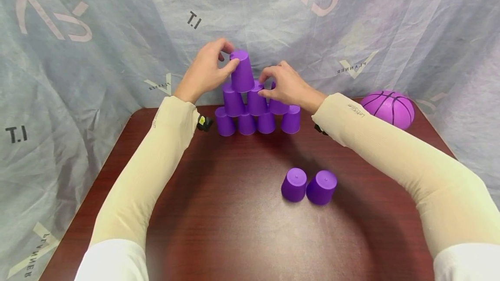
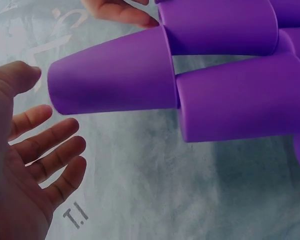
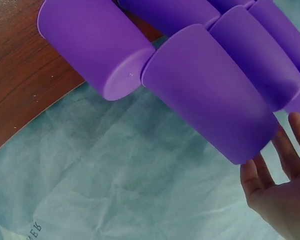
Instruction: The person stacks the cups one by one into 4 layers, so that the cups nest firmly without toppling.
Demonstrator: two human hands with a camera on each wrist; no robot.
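Upside-down purple cups form a pyramid [image 1: 254,116] at the far side of the table: a bottom row of several, three above them, and one top cup [image 1: 242,70] [image 2: 115,72] over the left pair. My left hand [image 1: 228,57] [image 2: 50,110] is beside the top cup, fingers spread and relaxed, thumb close to its side, not clasping it. My right hand [image 1: 264,83] [image 3: 280,165] hovers at the second-row cups [image 1: 255,99] [image 3: 210,95], fingers straight, tips at a cup's end. My right hand's fingers [image 2: 120,10] also show in the left wrist view.
Two loose upside-down purple cups [image 1: 294,184] [image 1: 321,187] stand side by side on the dark red-brown table [image 1: 218,211], nearer me and to the right. A purple basketball [image 1: 388,108] lies at the far right corner. A grey cloth backdrop [image 1: 117,34] hangs behind the table.
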